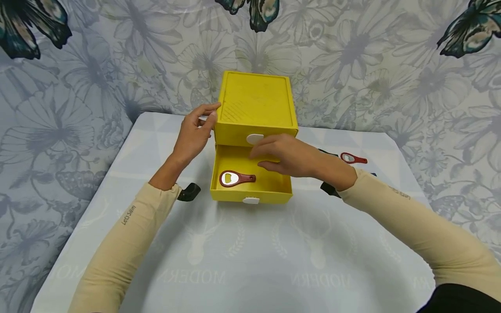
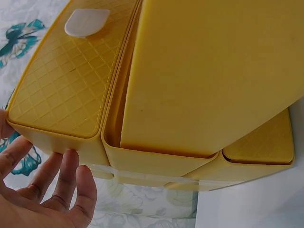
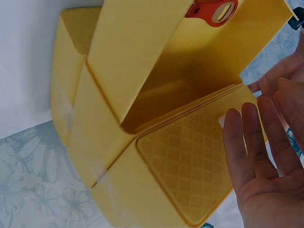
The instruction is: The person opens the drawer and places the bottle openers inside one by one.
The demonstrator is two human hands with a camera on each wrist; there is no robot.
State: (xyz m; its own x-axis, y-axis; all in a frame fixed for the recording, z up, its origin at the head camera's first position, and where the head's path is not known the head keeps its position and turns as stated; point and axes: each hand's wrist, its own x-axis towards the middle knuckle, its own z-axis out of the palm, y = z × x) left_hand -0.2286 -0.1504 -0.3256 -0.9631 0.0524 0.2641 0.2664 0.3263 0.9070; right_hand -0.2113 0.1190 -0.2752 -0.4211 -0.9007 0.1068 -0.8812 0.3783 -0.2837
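A yellow drawer unit stands on the table with one drawer pulled out below its top drawer. Inside the drawer lies a bottle opener with a red handle; the right wrist view shows part of this bottle opener too. My left hand touches the unit's left side near the top, and in the left wrist view its fingertips rest against the yellow wall. Fingers extended and holding nothing, my right hand hovers over the pulled-out drawer, close below the top drawer's white handle.
Right of the unit, a second red bottle opener lies on the table. A black object beside it is partly covered by my right forearm. Black straps show at the left wrist. A floral wall covering rises behind.
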